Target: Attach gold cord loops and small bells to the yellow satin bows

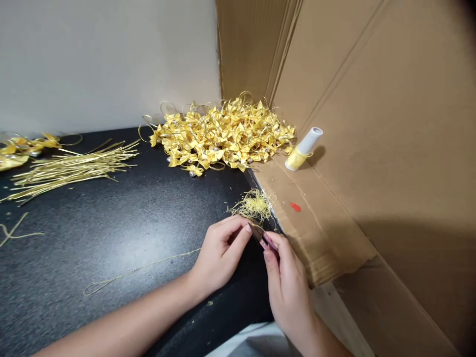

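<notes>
My left hand (219, 255) is closed, with thumb and index finger pinched on a thin gold cord (141, 269). The cord's looped end trails left across the black tabletop. In my right hand (288, 272) is a small pink-handled blade (257, 232), its flat dark metal reaching to my left fingertips. Whether it is a knife or snips I cannot tell. The fingers hide where cord and blade meet. Just beyond both hands lies a tangle of short yellow thread clippings (255, 204).
A heap of yellow ribbon bows with gold loops (223, 136) lies at the back. Straight gold cords (78, 168) are bundled at left. On the cardboard (316, 218) at right stand a pale spool wound with yellow (303, 148) and a red spot (295, 207).
</notes>
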The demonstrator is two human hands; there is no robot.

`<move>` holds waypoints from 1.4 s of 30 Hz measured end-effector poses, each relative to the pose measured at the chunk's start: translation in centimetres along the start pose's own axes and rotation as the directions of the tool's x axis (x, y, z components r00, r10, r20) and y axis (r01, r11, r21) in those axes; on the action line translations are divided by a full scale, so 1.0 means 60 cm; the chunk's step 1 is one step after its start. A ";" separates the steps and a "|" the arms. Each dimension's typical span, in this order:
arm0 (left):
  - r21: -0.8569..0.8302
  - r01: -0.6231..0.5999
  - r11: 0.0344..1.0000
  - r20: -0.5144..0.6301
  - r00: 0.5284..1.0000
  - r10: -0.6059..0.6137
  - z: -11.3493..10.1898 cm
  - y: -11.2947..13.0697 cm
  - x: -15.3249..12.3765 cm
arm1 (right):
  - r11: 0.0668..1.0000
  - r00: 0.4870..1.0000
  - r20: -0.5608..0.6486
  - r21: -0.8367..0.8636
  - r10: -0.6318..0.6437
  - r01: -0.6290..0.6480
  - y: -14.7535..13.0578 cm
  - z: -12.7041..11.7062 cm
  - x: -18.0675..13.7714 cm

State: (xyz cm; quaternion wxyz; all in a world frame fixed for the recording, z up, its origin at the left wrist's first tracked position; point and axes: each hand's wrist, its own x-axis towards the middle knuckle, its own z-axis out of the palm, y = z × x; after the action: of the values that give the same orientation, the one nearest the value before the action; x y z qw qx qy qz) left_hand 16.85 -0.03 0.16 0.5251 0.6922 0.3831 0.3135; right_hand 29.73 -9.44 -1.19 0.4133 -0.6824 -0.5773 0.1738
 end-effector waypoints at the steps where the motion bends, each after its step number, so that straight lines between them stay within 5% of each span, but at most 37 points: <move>1: 0.008 -0.006 1.000 0.001 1.000 0.006 0.000 0.001 0.000 | 1.000 1.000 -0.004 0.003 0.000 0.000 0.000 0.001 0.002; 17: 0.043 -0.044 0.998 0.001 0.999 0.044 0.002 0.000 0.002 | 1.000 1.000 -0.027 -0.010 -0.011 0.011 -0.003 -0.001 0.006; 24: 0.027 -0.037 0.999 -0.024 0.999 0.038 0.004 0.000 0.005 | 0.997 0.992 -0.099 0.019 0.078 -0.077 0.004 -0.013 0.003; 28: 0.023 -0.037 0.999 -0.042 0.998 0.038 0.004 -0.003 0.004 | 0.971 0.970 -0.237 -0.217 0.051 -0.104 0.045 -0.067 0.030; 32: -0.014 -0.006 1.000 -0.046 0.999 0.005 0.003 -0.002 0.001 | 0.831 0.976 -0.206 -0.554 -0.069 -0.058 0.113 -0.120 0.068; 36: -0.077 0.010 0.997 -0.077 0.997 -0.016 -0.011 0.020 0.000 | 0.749 0.969 -0.206 -0.661 -0.135 -0.036 0.156 -0.135 0.085; 39: -0.124 -0.059 0.991 -0.139 0.989 0.042 -0.042 0.056 0.001 | 0.833 0.955 -0.279 -0.548 -0.102 -0.071 0.134 -0.127 0.087; 42: -0.136 -0.178 0.975 -0.239 0.961 0.142 -0.079 0.100 -0.008 | 0.994 0.971 -0.222 -0.030 0.093 -0.102 0.050 -0.094 0.073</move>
State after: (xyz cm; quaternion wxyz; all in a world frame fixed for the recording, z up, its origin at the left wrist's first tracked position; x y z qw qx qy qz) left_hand 13.85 0.91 7.15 0.5032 0.6373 0.3576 0.4614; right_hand 36.87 -7.41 0.93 0.4515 -0.7335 -0.4970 0.1053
